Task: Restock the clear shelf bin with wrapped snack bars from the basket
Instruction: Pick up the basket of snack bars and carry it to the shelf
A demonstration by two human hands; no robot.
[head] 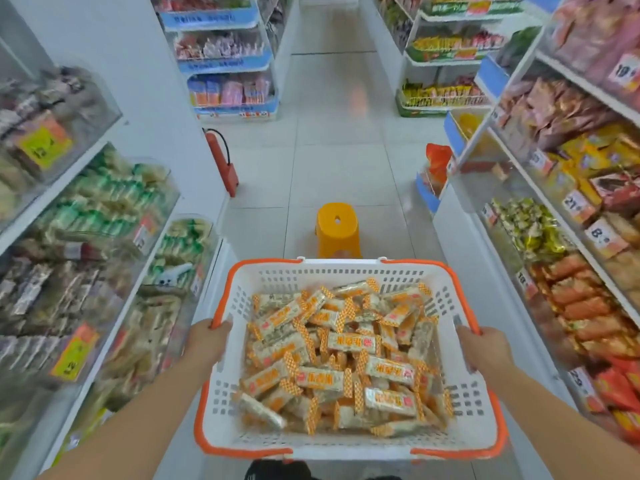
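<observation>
Nearest me, a white basket (221,424) heaped with wrapped snack bars (341,355) hangs over the pale tiled floor (346,168). Left hand (206,342) and right hand (485,346) curl their fingers tight over its orange side rims. Farther off stands a yellow stool (337,230), between clear shelf bins (104,209) left and right.

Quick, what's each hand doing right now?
Left hand: grips the basket's left rim.
Right hand: grips its right rim.
</observation>
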